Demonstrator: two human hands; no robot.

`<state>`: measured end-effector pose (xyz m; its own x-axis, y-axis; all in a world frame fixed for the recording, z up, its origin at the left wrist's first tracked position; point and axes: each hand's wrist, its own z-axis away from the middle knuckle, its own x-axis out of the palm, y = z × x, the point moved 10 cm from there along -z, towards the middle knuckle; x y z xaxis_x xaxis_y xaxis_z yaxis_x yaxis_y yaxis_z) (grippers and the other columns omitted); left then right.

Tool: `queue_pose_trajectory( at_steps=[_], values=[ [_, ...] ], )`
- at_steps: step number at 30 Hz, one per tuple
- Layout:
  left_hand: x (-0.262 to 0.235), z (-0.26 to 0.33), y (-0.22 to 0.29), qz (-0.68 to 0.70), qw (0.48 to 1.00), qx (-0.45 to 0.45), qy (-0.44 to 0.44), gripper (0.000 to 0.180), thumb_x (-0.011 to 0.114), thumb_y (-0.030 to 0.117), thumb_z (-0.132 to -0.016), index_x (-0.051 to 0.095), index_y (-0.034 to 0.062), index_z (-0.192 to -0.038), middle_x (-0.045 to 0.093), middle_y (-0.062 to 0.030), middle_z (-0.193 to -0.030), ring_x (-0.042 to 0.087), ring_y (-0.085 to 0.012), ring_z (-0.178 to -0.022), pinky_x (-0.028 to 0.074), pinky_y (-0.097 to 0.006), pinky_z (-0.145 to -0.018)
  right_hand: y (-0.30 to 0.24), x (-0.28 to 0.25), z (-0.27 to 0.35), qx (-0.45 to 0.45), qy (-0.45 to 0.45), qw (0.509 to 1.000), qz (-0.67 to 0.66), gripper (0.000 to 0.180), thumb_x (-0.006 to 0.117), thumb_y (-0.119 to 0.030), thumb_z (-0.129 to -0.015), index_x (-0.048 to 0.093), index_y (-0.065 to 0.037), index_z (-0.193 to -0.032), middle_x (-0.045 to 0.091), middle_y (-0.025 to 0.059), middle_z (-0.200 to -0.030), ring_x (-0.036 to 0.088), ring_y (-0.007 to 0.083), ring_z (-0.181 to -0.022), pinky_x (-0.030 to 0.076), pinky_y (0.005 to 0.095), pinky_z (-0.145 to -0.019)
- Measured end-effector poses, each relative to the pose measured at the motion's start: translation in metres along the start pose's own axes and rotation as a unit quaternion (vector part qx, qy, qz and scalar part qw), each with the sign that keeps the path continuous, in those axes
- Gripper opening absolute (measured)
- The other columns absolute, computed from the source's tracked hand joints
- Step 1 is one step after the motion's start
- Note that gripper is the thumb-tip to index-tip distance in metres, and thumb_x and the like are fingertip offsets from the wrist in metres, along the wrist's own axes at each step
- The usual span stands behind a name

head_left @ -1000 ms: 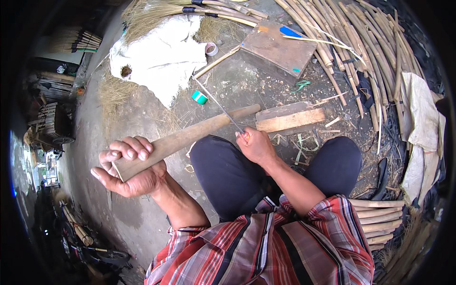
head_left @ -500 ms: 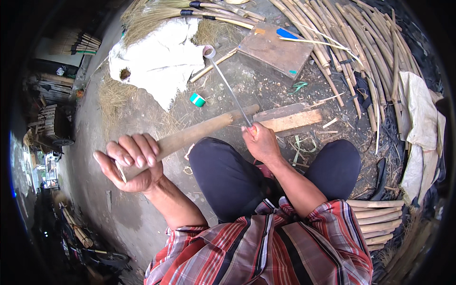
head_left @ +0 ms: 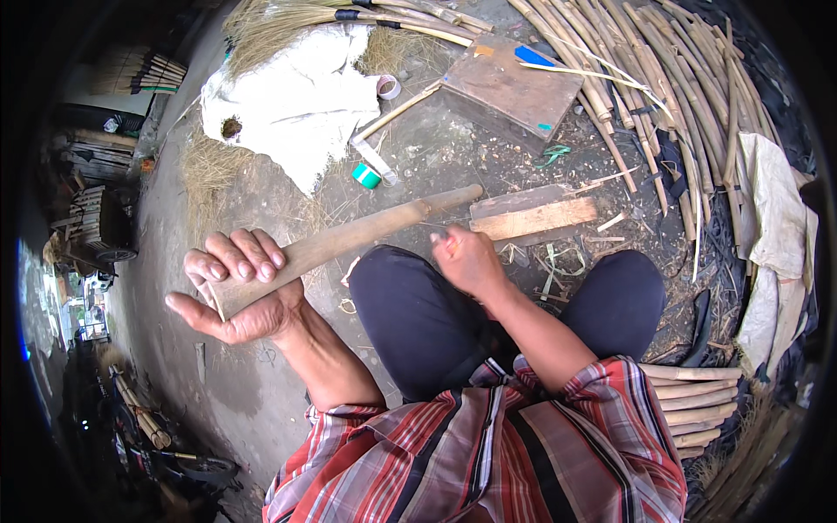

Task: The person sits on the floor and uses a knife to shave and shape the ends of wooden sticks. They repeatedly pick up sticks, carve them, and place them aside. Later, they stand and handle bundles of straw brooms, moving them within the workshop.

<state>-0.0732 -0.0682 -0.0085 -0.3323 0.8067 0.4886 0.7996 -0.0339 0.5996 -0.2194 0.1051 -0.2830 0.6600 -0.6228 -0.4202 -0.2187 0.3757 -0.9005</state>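
One jointed pole (head_left: 349, 241), seemingly bamboo, in left hand (head_left: 259, 315).

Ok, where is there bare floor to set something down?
Mostly bare concrete lies between the left forearm and the pole bundle, and left of the straw. Crowded: right of the wood block, with scraps and bamboo poles.

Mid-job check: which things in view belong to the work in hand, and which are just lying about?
In use:
Bamboo piece, held in the left hand
Orange handle, blurred, in the right hand

Untouched, seemingly just lying about:
Green tape roll
White sheet
Wooden box
Off-white sack
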Motion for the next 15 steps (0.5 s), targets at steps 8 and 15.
queue_pose_trajectory(
  at_steps=[8,15],
  values=[
    [-0.036,0.003,-0.001,0.0,0.996,-0.009,0.094,0.075,0.032,0.074,-0.101,0.061,0.0076,-0.081,0.046,-0.0063,-0.077,0.044,-0.0185,-0.066,0.043,-0.031,-0.053,-0.001,0.011,-0.006,-0.004,-0.014,1.0,-0.021,0.033,0.062,-0.031,-0.094,0.066,0.0,-0.087,0.068,0.0287,-0.079,0.067,0.0497,-0.08,0.054,0.0549,-0.072],
    [-0.027,0.001,0.009,-0.024,0.999,0.033,0.016,0.077,0.037,0.079,-0.097,0.066,0.0071,-0.097,0.055,-0.0086,-0.08,0.053,-0.0188,-0.064,0.045,-0.032,-0.055,0.014,0.009,-0.006,0.067,-0.009,0.998,0.011,0.035,0.06,-0.033,-0.096,0.064,0.0,-0.087,0.068,0.0256,-0.076,0.068,0.0455,-0.075,0.053,0.0516,-0.068]
  ],
)
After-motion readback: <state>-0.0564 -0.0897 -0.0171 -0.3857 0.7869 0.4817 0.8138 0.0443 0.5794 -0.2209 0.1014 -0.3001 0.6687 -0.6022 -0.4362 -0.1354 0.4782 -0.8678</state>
